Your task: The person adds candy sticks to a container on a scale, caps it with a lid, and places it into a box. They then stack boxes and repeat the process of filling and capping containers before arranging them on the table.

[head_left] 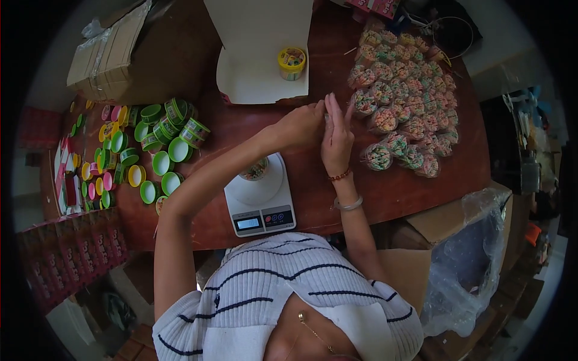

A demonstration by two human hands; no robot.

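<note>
My left hand (304, 124) is closed in front of the open white box, its fingers pressed toward my right palm; whatever it grips is hidden. My right hand (337, 141) stands upright against it, fingers stretched out, with a bracelet and a bangle at the wrist. Under my left forearm lies a white digital scale (265, 198) with a lit display. On its pan a clear cup of coloured sticks (256, 170) shows only partly, covered by the forearm. Beyond the hands, a yellow-lidded tub (292, 64) sits inside the white box (256, 84).
Bundles of coloured sticks in clear wrapping (403, 102) crowd the table's right side. Green, yellow and pink lids or rings (162, 162) lie scattered at left. A cardboard box (108, 66) stands back left; another, plastic-lined carton (463, 259) is below the table's right edge.
</note>
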